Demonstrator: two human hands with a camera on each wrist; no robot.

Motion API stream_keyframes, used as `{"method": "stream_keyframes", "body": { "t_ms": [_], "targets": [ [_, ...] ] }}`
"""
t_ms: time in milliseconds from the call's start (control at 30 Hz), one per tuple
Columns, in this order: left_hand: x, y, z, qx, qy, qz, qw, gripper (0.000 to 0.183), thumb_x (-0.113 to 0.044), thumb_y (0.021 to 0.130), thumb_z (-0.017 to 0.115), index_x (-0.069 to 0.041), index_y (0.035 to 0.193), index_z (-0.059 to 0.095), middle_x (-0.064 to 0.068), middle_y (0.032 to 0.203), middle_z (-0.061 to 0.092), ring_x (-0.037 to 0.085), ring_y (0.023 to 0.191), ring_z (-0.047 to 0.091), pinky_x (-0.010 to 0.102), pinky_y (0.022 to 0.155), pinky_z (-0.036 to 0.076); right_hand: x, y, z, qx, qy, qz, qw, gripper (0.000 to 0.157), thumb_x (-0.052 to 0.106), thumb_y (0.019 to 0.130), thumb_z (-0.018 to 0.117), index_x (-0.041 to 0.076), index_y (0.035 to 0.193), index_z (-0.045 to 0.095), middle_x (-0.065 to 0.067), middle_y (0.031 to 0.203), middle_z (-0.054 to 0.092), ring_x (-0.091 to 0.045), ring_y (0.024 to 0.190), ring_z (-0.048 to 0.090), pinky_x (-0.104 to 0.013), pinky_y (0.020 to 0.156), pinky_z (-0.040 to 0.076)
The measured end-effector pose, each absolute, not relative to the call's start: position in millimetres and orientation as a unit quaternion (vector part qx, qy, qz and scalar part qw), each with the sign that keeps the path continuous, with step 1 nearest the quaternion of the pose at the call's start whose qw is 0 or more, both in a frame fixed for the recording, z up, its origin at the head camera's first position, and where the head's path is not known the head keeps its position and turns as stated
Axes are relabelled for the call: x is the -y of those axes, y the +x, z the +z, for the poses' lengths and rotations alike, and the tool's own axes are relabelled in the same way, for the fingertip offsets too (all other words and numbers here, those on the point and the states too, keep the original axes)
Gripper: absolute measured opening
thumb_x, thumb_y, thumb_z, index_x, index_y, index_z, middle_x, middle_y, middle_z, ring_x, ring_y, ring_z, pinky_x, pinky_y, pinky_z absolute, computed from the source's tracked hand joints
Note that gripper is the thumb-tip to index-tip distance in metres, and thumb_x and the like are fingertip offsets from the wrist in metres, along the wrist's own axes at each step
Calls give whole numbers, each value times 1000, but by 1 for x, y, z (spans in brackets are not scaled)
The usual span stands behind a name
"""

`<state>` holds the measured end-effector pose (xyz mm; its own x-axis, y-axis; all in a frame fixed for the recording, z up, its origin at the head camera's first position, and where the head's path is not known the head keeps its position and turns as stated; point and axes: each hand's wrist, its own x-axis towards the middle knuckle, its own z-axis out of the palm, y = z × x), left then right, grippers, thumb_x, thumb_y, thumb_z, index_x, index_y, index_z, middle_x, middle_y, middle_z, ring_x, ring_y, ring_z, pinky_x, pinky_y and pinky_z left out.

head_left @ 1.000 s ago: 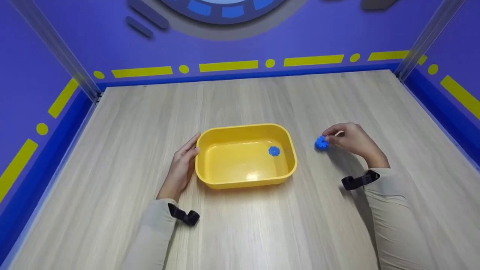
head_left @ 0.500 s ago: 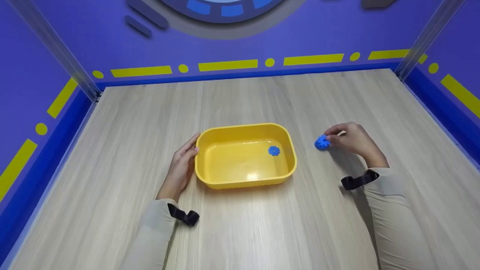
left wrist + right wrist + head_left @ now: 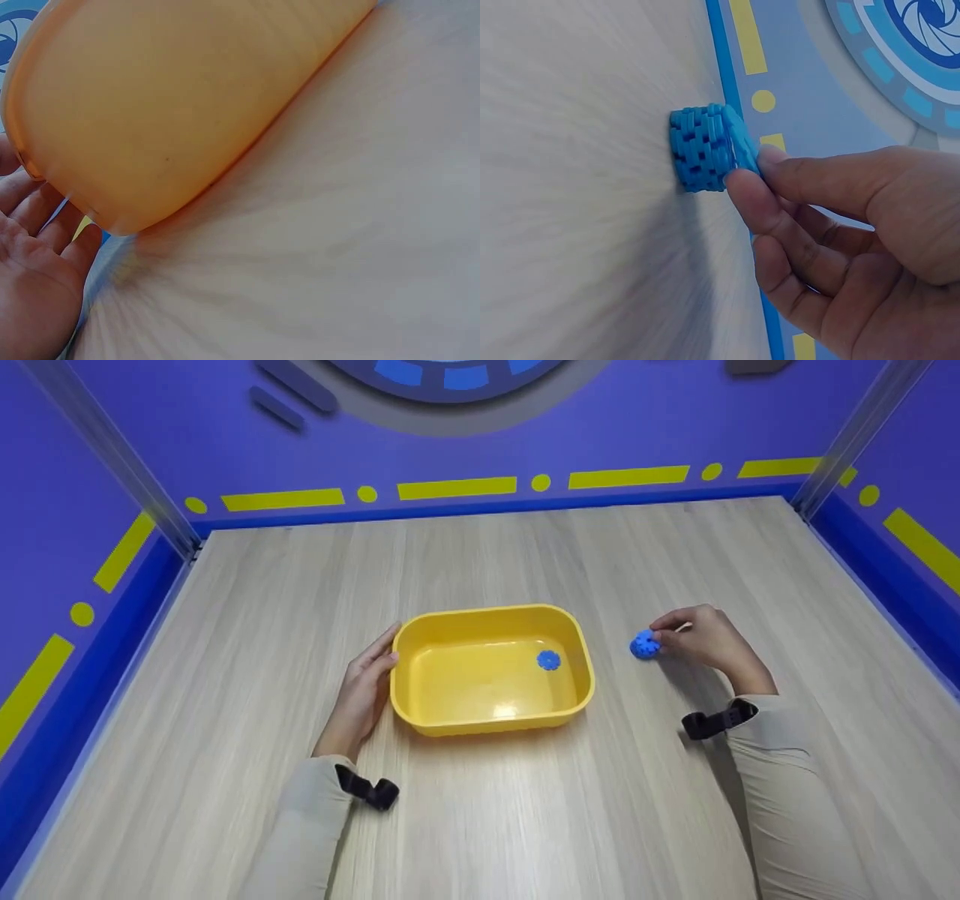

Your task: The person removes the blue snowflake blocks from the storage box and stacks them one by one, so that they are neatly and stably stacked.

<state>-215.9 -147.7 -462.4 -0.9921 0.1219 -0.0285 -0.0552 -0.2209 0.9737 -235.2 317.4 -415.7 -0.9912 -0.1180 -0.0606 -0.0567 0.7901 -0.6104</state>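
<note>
In the head view a yellow plastic tub (image 3: 457,724) stands on the table, with one blue snowflake disc (image 3: 549,660) lying flat inside near its right end. My left hand (image 3: 361,694) rests against the outside of the tub's left end, fingers extended along the wall and thumb at the rim. To the right of the tub, a short stack of blue snowflake discs (image 3: 697,150) stands on the table. Thumb and index finger of my right hand (image 3: 701,637) pinch the top disc (image 3: 741,139), which tilts up at one edge from the stack, as the right wrist view shows.
A pale wood-grain table (image 3: 480,825) lies under everything. Purple-blue panels with yellow marks (image 3: 456,489) enclose its back and sides. Black camera straps sit on both wrists, over beige sleeves (image 3: 787,795).
My right hand has shifted very slightly to the right, and the pinched disc shows at a different tilt over the stack. The left hand and the tub have stayed put.
</note>
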Motion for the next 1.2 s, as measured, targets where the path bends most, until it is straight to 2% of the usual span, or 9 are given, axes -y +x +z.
{"method": "stream_keyframes", "body": {
  "t_ms": [167, 333, 467, 667, 867, 1200],
  "targets": [
    [147, -217, -460, -617, 24, 784, 59, 52, -6, 96, 46, -6, 147, 38, 5, 156, 32, 18, 142, 33, 27, 113, 35, -318, -236, -414, -944, -50, -322, 50, 26, 19, 92, 63, -1, 108, 70, -20, 107, 68, -14, 83, 62, -17, 67, 48],
    [146, -218, -459, -614, 21, 787, 60, 52, -7, 96, 47, -6, 148, 37, 5, 157, 32, 17, 143, 32, 29, 114, 33, -319, -236, -413, -945, -55, -321, 43, 26, 18, 92, 62, 0, 108, 71, -20, 107, 68, -11, 79, 61, -18, 65, 48],
    [146, -219, -460, -610, 21, 790, 62, 52, -7, 97, 47, -7, 148, 37, 4, 157, 31, 17, 143, 32, 30, 115, 33, -319, -236, -411, -945, -58, -320, 34, 25, 16, 92, 61, 0, 108, 71, -20, 106, 68, -14, 80, 61, -18, 64, 49],
    [146, -219, -462, -610, 24, 790, 65, 52, -7, 97, 46, -7, 148, 37, 4, 157, 31, 17, 143, 31, 30, 115, 32, -314, -236, -406, -945, -67, -320, 30, 25, 14, 91, 62, -1, 110, 70, -20, 105, 68, -27, 89, 62, -17, 66, 47],
    [147, -218, -463, -611, 29, 788, 67, 51, -9, 98, 46, -7, 148, 37, 4, 157, 31, 17, 144, 31, 31, 115, 33, -303, -239, -396, -946, -65, -315, 41, 27, 14, 91, 61, -1, 112, 69, -20, 105, 68, -28, 90, 62, -24, 73, 49],
    [149, -215, -465, -606, 51, 792, 53, 51, -7, 98, 45, -5, 148, 36, 6, 156, 33, 19, 143, 33, 21, 107, 41, -285, -246, -373, -944, -74, -315, 63, 27, 16, 92, 62, 2, 114, 68, -16, 102, 69, -31, 90, 65, -33, 78, 54]
  ]
}}
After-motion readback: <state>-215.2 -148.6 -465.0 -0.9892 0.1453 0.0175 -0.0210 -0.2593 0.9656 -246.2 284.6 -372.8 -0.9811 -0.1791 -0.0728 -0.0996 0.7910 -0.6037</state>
